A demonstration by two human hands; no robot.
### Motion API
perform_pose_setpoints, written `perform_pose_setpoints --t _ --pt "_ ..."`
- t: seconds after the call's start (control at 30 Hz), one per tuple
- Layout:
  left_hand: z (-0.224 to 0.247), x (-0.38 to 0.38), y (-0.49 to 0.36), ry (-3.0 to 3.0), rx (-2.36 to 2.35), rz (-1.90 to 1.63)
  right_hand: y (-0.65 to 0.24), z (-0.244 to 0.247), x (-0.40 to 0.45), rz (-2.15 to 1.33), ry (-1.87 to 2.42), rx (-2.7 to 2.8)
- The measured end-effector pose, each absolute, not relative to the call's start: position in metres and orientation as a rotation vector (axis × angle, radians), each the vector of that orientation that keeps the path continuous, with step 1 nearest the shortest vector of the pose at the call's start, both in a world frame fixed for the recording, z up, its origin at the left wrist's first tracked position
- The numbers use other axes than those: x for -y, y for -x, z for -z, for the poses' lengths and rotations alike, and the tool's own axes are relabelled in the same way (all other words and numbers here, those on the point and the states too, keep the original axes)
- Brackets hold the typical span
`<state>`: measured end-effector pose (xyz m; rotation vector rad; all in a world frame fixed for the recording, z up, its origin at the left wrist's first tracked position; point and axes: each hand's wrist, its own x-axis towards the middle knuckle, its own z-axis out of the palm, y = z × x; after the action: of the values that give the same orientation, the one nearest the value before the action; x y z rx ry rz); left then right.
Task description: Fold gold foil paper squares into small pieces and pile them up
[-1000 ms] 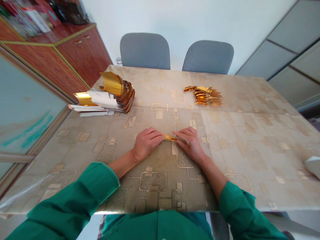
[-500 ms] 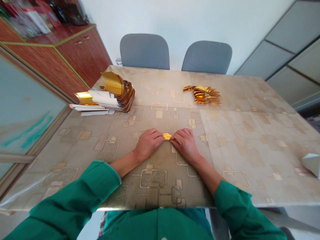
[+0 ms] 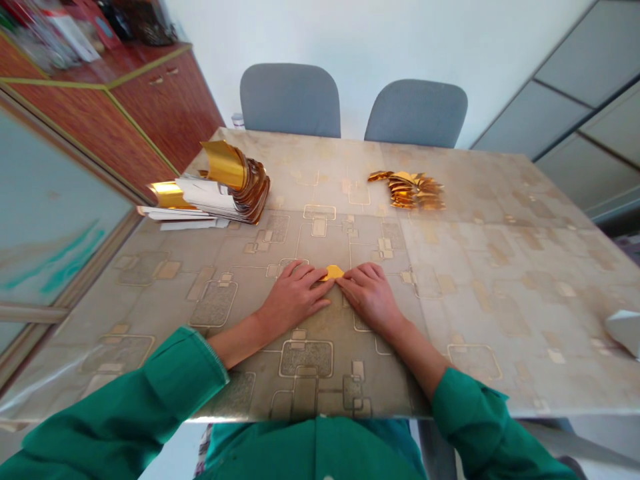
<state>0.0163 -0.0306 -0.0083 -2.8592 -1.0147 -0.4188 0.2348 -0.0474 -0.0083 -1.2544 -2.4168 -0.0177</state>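
Note:
A small folded piece of gold foil paper (image 3: pixel 333 272) lies on the patterned tablecloth between my two hands. My left hand (image 3: pixel 295 291) rests nearly flat, fingers spread, with its fingertips on the paper's left end. At the other end, the fingers of my right hand (image 3: pixel 369 293) are pressed together on the paper's right corner. Fingertips cover both ends of the fold, so its full outline is hidden.
A tall stack of gold foil sheets (image 3: pixel 255 190) with white backing stands at the far left. Several folded gold pieces (image 3: pixel 413 190) form a cluster at the back right. Two grey chairs (image 3: pixel 290 100) stand behind the table. A white object (image 3: pixel 625 330) sits at the right edge.
My left hand has loosened from a pinch and its fingers have spread, sliding slightly left and toward me. More of the gold paper's face shows. My right hand stays almost where it was.

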Motion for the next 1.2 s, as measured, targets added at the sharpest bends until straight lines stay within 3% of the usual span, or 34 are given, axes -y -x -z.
perform_pose_setpoints --t 0.57,0.93,1.2 --pt "0.013 0.034 0.01 2.797 1.145 0.559 -0.244 0.002 0.051 -0.095 1.287 2.309" --pt "0.013 0.0 -0.03 2.859 0.942 0.45 -0.229 -0.011 0.023 -0.279 1.667 2.315" --pt "0.013 0.002 -0.029 2.892 1.292 0.706 -0.224 0.005 0.029 -0.242 1.749 2.102"
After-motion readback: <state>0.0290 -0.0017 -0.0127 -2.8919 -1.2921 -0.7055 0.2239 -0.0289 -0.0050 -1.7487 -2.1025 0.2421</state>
